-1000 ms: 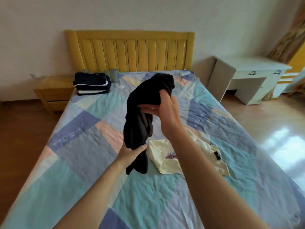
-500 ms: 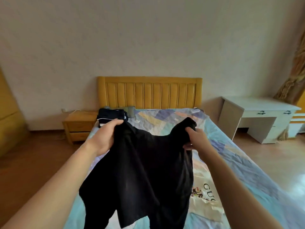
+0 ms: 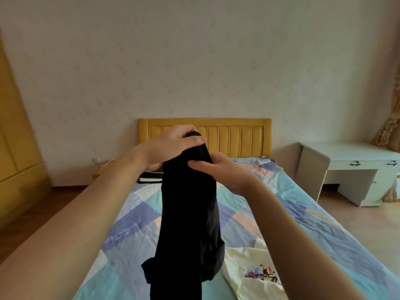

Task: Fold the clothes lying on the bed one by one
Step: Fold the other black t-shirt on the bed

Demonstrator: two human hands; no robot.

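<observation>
Open bedspread (image 3: 138, 230) left of cream shirt (image 3: 249, 269)

Both arms are showing bare all the way up, no sleeves anywhere near the left hand (image 3: 171, 146) or right hand (image 3: 218, 169). Not wearing rings, watches or bracelets either.

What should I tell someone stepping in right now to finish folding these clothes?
Left hand grips the top of the black garment; right hand pinches it just below. It hangs doubled lengthwise above the bed, not yet laid down. Done: a dark folded stack near the headboard. Left: finish folding the black one, then the cream printed shirt lying unfolded on the bed.
</observation>
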